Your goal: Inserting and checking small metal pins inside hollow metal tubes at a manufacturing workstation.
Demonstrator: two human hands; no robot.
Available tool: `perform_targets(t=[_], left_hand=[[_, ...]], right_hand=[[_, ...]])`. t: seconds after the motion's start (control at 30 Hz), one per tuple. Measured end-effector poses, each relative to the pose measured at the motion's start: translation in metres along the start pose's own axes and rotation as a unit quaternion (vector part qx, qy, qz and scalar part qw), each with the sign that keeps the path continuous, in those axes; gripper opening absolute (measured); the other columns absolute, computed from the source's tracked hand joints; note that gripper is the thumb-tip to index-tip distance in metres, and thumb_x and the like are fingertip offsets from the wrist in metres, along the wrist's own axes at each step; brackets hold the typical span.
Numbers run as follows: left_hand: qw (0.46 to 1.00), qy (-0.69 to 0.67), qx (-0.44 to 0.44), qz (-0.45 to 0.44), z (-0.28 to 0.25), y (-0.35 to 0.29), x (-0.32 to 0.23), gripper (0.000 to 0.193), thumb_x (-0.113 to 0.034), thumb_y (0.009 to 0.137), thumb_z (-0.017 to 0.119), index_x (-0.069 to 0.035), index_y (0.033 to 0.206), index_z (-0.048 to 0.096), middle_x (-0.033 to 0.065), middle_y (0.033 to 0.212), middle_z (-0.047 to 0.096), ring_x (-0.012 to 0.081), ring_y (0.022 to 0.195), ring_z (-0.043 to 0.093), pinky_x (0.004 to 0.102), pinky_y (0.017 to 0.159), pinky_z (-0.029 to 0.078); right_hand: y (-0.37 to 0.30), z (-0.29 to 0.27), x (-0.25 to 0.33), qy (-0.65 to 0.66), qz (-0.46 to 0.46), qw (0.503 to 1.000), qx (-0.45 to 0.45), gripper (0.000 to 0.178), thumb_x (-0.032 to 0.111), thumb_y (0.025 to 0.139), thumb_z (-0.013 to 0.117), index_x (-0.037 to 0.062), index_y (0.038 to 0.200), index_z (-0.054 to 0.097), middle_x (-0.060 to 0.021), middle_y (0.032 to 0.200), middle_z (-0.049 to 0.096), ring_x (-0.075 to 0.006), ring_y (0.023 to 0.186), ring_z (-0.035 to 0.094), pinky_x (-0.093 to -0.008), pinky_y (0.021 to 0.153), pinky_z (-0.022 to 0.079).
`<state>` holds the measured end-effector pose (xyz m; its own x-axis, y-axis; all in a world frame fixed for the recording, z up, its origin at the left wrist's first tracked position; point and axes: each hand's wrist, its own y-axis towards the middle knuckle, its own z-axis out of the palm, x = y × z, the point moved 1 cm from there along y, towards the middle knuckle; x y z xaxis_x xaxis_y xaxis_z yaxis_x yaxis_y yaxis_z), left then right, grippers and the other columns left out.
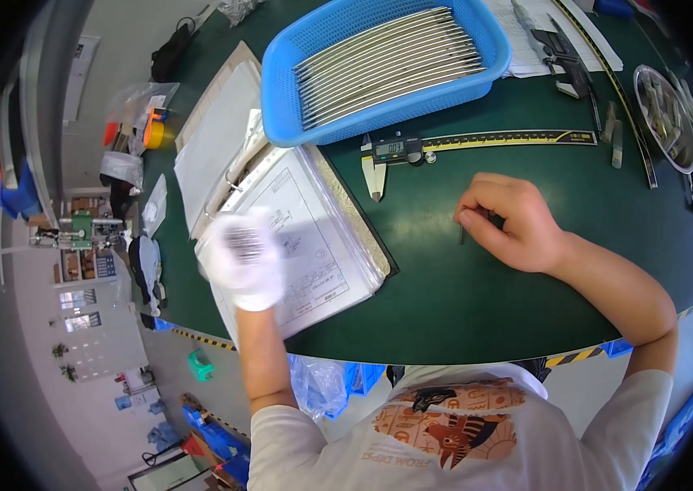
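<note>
My left hand point(244, 260), in a white glove, is smeared by motion above an open ring binder point(314, 254) of printed drawing sheets. Its fingers cannot be made out. Bare and closed, my right hand point(518, 219) rests over the green table, a thin dark rod point(462, 236) poking out below its pinched thumb and forefinger. Most of that rod is hidden in the hand. Beyond both hands lies a digital caliper point(502, 141), jaws to the left, display lit. Behind it, a blue plastic basket point(281, 98) holds a row of long thin metal rods point(387, 65).
At the far right are a second caliper point(567, 61), paper sheets point(607, 53), a long ruler point(631, 123), small tubes point(617, 146) and a round dish point(639, 88) of small parts. A yellow tape roll point(154, 132) lies left of the binder. Plastic bags point(318, 385) hang below the near edge.
</note>
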<state>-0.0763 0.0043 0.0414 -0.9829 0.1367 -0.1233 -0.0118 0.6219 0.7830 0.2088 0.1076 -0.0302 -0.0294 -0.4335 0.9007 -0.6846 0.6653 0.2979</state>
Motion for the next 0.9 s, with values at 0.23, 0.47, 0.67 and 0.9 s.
perform_targets(t=[0.23,0.47,0.67,0.9], left_hand=[[0.83,-0.42,-0.201,-0.307,-0.061,0.067,-0.044,0.034,-0.038,0.094,0.051,-0.01,0.075,0.05,-0.0011,0.055,0.039,0.0104,0.044,0.033,0.0274,0.044,0.028],[0.775,-0.58,-0.03,-0.249,0.023,0.076,-0.138,0.024,-0.034,0.094,0.053,-0.014,0.082,0.048,-0.004,0.06,0.036,0.0075,0.044,0.035,0.024,0.04,0.03],[0.734,-0.609,0.044,-0.299,0.037,0.077,-0.161,0.021,0.0,0.077,0.071,-0.007,0.074,0.051,-0.0033,0.062,0.052,0.0036,0.054,0.051,0.0195,0.05,0.04],[0.725,-0.616,0.114,-0.288,0.051,0.061,-0.16,0.019,-0.011,0.082,0.07,-0.003,0.079,0.053,-0.0023,0.061,0.05,0.0035,0.055,0.043,0.0207,0.05,0.037]], right_hand=[[0.001,-0.005,-0.006,0.004,0.02,0.999,-0.041,0.007,0.007,0.083,0.058,0.001,0.08,0.06,-0.0061,0.068,0.054,-0.0138,0.055,0.053,-0.0277,0.051,0.041],[-0.002,-0.013,-0.011,0.166,0.058,0.963,-0.204,0.013,0.012,0.092,0.052,0.0007,0.089,0.057,0.0012,0.073,0.051,-0.0037,0.06,0.044,-0.0195,0.054,0.038],[-0.004,-0.032,0.004,0.116,0.002,0.953,-0.281,0.014,0.011,0.093,0.051,-0.001,0.093,0.058,-0.0026,0.08,0.057,-0.0054,0.066,0.052,-0.0193,0.057,0.043],[0.033,-0.07,0.139,-0.046,-0.275,0.933,-0.227,0.009,0.0,0.084,0.053,-0.0043,0.086,0.06,-0.0093,0.075,0.063,-0.0111,0.059,0.057,-0.0221,0.056,0.046]])
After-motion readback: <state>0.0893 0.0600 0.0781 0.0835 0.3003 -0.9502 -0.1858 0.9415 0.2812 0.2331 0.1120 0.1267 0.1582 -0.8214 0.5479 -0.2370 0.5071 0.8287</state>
